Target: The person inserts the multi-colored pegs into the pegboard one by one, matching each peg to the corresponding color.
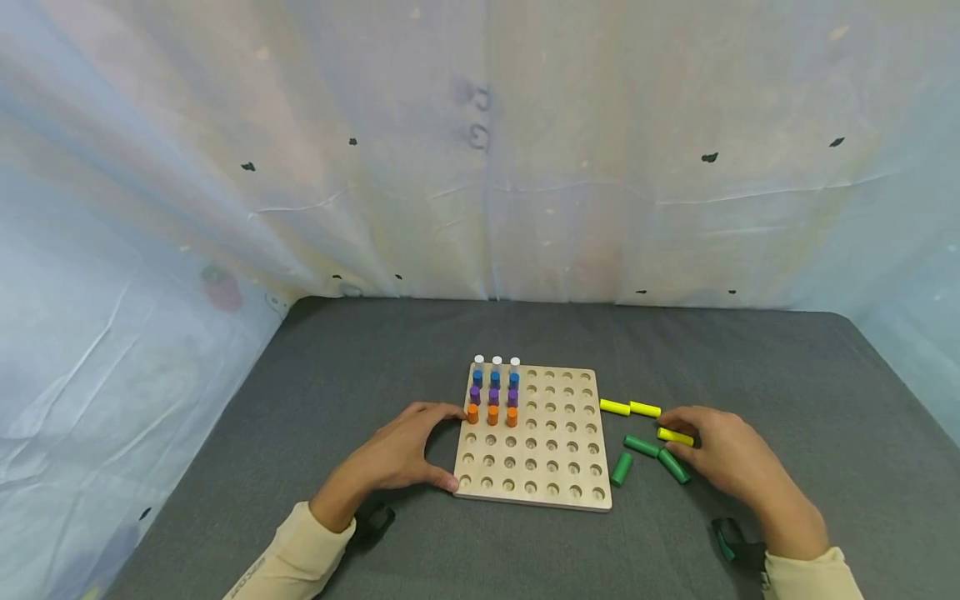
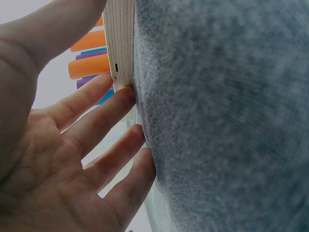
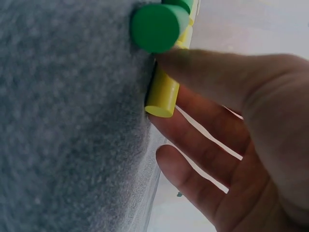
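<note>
A light wooden pegboard [image 1: 551,433] with rows of round holes lies on the grey cloth. White, blue, purple and orange pegs [image 1: 492,415] stand upright in its left columns. My left hand [image 1: 401,450] rests against the board's left edge, thumb at the near-left corner and fingers extended; in the left wrist view its fingertips touch the layered board edge [image 2: 120,43]. To the right of the board, my right hand [image 1: 731,454] pinches a yellow peg [image 1: 675,437] lying on the cloth. The right wrist view has the thumb against this peg [image 3: 164,94], with fingers behind it.
Two more yellow pegs [image 1: 645,409] lie end to end beside the board's right edge. Three green pegs [image 1: 622,469] lie loose between the board and my right hand. Grey cloth [image 1: 375,350] covers the table, and a pale curtain [image 1: 562,208] hangs behind it.
</note>
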Demonstrator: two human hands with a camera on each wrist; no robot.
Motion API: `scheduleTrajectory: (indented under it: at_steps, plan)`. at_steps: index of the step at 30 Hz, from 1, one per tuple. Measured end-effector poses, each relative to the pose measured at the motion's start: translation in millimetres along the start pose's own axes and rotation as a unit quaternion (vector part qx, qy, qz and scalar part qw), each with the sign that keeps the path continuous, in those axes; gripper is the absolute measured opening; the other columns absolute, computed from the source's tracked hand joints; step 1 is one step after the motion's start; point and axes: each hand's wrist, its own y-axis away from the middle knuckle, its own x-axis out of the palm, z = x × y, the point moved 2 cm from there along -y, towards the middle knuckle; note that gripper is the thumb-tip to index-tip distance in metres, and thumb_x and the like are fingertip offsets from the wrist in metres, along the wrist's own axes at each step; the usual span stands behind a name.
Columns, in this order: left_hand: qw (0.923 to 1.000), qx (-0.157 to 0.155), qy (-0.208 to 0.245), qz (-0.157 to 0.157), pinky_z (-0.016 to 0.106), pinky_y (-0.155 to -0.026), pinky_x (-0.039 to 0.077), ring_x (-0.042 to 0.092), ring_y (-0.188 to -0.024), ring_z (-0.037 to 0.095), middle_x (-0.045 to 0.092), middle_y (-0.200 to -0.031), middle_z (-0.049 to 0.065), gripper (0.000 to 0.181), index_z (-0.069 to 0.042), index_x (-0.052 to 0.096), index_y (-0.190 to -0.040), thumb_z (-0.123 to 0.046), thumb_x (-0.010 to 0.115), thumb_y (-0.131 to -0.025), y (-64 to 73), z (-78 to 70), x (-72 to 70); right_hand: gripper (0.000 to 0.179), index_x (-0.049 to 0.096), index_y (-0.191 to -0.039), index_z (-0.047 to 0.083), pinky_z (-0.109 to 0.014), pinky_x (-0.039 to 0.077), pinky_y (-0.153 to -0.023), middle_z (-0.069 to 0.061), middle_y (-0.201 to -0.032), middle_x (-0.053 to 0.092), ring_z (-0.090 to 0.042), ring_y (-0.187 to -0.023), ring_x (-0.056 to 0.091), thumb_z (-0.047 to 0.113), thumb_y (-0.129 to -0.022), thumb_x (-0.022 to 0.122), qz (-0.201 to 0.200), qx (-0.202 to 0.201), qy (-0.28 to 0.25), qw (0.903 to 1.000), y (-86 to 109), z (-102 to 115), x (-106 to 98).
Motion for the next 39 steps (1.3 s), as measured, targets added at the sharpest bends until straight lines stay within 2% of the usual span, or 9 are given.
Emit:
scheduleTrajectory:
  at_steps: [8, 17, 21, 28, 39]
  plan:
    - [1.0000, 0.005, 0.002, -0.002, 0.056, -0.107, 0.042, 0.041, -0.140, 0.026, 0.048, -0.148, 0.003, 0.092, -0.029, 0.051, -0.141, -0.048, 0.092, -0.061, 0.0, 0.8, 0.7, 0.030, 0.072, -0.111, 0.010, -0.049, 0.054, -0.075, -0.007, -0.101, 0.075, -0.024, -0.089, 0.070, 0.016, -0.083, 0.080, -0.014, -0.011, -0.004, 0.9998, 0.0, -2.2, -0.5]
    - [1.0000, 0.006, 0.005, -0.003, 0.056, -0.107, 0.041, 0.040, -0.141, 0.027, 0.048, -0.148, 0.003, 0.092, -0.028, 0.052, -0.141, -0.047, 0.093, -0.061, 0.8, 0.0, 1.0, 0.036, 0.068, -0.121, 0.012, -0.041, 0.050, -0.069, -0.003, -0.099, 0.067, -0.016, -0.083, 0.060, 0.011, -0.086, 0.076, -0.066, -0.039, 0.005, 0.9971, 3.0, 2.6, -3.5]
    - [1.0000, 0.006, 0.004, -0.004, 0.056, -0.108, 0.041, 0.040, -0.142, 0.027, 0.048, -0.149, 0.002, 0.091, -0.028, 0.051, -0.141, -0.045, 0.093, -0.062, 0.4, 0.1, 0.9, 0.032, 0.068, -0.118, 0.010, -0.042, 0.051, -0.072, -0.004, -0.100, 0.065, -0.016, -0.085, 0.061, 0.009, -0.087, 0.075, -0.079, -0.051, 0.002, 0.9955, 3.4, 3.0, -4.1]
    - [1.0000, 0.005, 0.000, -0.003, 0.057, -0.107, 0.041, 0.040, -0.141, 0.026, 0.049, -0.148, 0.001, 0.091, -0.028, 0.052, -0.141, -0.046, 0.093, -0.062, -0.6, 0.8, 1.4, 0.027, 0.068, -0.110, 0.008, -0.046, 0.055, -0.076, -0.009, -0.104, 0.067, -0.023, -0.088, 0.067, 0.008, -0.084, 0.077, -0.071, -0.053, -0.021, 0.9959, 3.4, 1.0, -1.7]
    - [0.9999, 0.011, 0.001, 0.002, 0.056, -0.107, 0.042, 0.041, -0.140, 0.027, 0.049, -0.148, 0.002, 0.090, -0.029, 0.051, -0.140, -0.048, 0.092, -0.062, -0.1, 1.2, 1.3, 0.025, 0.068, -0.111, 0.011, -0.048, 0.054, -0.077, -0.006, -0.101, 0.071, -0.022, -0.089, 0.068, 0.012, -0.087, 0.075, -0.060, -0.036, -0.018, 0.9974, 1.8, 2.1, -4.5]
